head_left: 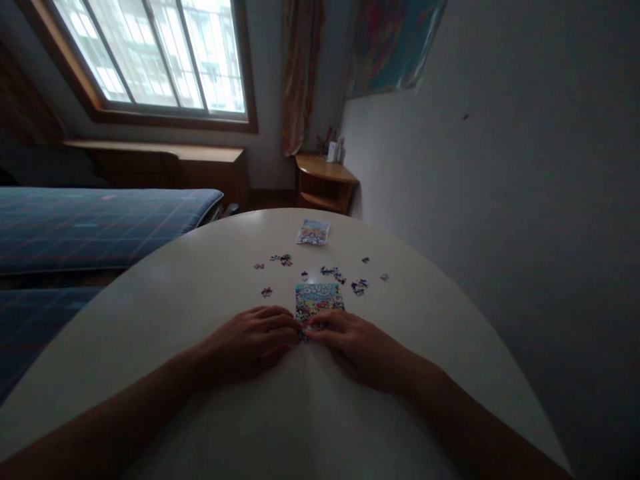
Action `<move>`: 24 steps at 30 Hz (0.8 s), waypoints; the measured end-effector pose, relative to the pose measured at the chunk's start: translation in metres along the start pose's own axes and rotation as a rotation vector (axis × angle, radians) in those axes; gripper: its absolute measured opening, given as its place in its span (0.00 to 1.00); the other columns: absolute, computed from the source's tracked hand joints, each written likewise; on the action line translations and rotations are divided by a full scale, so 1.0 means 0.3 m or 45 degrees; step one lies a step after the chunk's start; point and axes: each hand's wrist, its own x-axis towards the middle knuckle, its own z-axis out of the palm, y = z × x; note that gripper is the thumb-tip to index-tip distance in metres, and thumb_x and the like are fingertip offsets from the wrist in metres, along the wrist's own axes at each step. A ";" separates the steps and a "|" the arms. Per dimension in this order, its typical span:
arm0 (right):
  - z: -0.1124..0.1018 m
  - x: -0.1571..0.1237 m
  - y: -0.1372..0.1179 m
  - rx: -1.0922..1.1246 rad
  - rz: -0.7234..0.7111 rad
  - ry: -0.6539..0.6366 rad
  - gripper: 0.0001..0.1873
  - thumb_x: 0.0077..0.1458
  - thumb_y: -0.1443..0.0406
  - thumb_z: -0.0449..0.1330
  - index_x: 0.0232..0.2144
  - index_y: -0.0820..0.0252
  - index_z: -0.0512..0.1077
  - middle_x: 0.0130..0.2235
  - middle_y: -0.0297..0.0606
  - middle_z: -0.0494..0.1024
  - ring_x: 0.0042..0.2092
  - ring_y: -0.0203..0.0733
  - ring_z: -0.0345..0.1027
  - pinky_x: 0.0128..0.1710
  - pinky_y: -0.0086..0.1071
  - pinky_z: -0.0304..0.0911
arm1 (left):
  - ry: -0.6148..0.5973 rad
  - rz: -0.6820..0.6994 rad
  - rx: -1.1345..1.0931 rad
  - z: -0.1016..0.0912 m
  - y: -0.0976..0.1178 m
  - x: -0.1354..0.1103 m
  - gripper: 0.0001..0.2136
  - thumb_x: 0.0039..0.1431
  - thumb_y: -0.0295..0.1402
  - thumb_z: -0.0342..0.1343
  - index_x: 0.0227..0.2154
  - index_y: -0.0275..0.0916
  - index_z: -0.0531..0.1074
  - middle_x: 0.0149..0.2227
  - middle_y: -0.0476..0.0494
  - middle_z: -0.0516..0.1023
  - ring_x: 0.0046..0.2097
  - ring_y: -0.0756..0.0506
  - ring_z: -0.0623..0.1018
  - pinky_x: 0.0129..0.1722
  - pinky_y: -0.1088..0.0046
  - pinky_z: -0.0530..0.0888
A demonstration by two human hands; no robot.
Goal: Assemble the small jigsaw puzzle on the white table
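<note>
A partly assembled jigsaw puzzle [320, 297] lies on the round white table, its top edge showing light-blue lettering. My left hand [255, 340] is at its lower left corner, fingers together and curled, tips touching the puzzle edge; its thumb is hidden. From the other side, my right hand [360, 347] covers the lower right part, thumb and index finger closed in a pinch. Between the fingertips of both hands a small puzzle piece [303, 337] shows in part. Loose jigsaw pieces [330, 272] are scattered beyond the puzzle, several singly or in small clusters.
A small printed picture sheet [313, 232] lies near the far rim of the table [200, 293]. Beds with blue plaid covers [100, 227] stand to the left. A wooden corner shelf [327, 170] is behind the table, and a wall [475, 200] runs along the right.
</note>
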 end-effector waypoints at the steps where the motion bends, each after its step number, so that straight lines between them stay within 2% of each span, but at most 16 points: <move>1: 0.000 -0.001 0.001 0.000 -0.002 -0.002 0.24 0.60 0.75 0.52 0.57 0.58 0.69 0.57 0.48 0.71 0.59 0.45 0.65 0.59 0.45 0.62 | -0.002 -0.013 -0.004 0.000 0.001 0.001 0.10 0.67 0.26 0.50 0.48 0.40 0.70 0.50 0.42 0.77 0.52 0.44 0.74 0.52 0.64 0.74; 9: 0.005 -0.001 0.002 -0.001 0.007 0.002 0.23 0.61 0.74 0.52 0.57 0.58 0.69 0.57 0.48 0.71 0.59 0.44 0.64 0.60 0.43 0.61 | -0.078 -0.074 -0.008 0.002 0.001 -0.001 0.10 0.66 0.28 0.51 0.49 0.40 0.68 0.50 0.41 0.74 0.53 0.42 0.72 0.54 0.61 0.72; 21: 0.006 -0.005 0.003 0.010 0.005 0.018 0.24 0.60 0.75 0.52 0.57 0.56 0.69 0.57 0.46 0.71 0.59 0.44 0.64 0.60 0.44 0.61 | -0.066 -0.073 -0.022 0.001 0.004 -0.001 0.11 0.65 0.27 0.51 0.49 0.41 0.68 0.50 0.41 0.74 0.53 0.42 0.73 0.54 0.61 0.72; 24: 0.007 -0.007 0.001 0.009 -0.001 0.016 0.24 0.59 0.75 0.53 0.57 0.59 0.69 0.56 0.47 0.71 0.59 0.44 0.64 0.60 0.43 0.61 | -0.071 -0.077 -0.015 0.002 0.003 -0.001 0.11 0.65 0.27 0.51 0.49 0.40 0.68 0.49 0.41 0.74 0.51 0.42 0.74 0.53 0.61 0.72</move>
